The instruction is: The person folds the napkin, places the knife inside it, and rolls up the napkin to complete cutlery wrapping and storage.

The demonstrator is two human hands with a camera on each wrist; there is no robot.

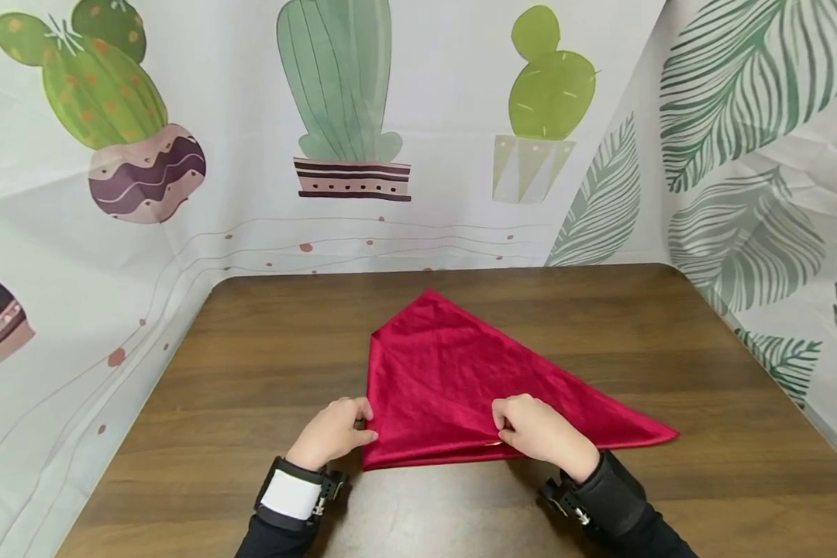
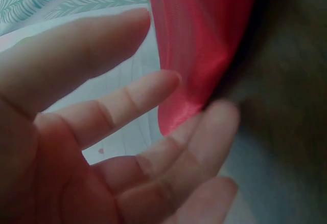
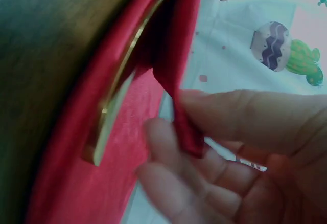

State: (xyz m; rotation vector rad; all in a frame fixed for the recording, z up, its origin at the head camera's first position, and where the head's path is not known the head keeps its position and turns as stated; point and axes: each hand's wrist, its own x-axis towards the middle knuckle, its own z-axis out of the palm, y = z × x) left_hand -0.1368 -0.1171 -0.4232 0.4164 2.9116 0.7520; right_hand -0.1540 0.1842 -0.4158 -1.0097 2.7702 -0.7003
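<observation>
A shiny crimson cloth (image 1: 453,372) lies folded on the table in a rough triangle, its long point toward the right. My left hand (image 1: 333,430) is at its left edge; in the left wrist view the fingers (image 2: 138,93) are loosely bent, with a gap between thumb and fingers beside the cloth (image 2: 194,40). My right hand (image 1: 540,432) pinches the upper layer near the front edge. The right wrist view shows thumb and fingers holding that flap (image 3: 186,127) up. Inside the fold lies a thin, flat thing with a shiny gold edge (image 3: 125,65), mostly hidden by cloth.
The cloth rests on a brown wood-grain table (image 1: 265,341) with rounded back corners. Behind it hangs a white backdrop (image 1: 446,93) printed with cacti; leaf prints (image 1: 732,155) cover the right side. Each wrist carries a black strap (image 1: 593,496).
</observation>
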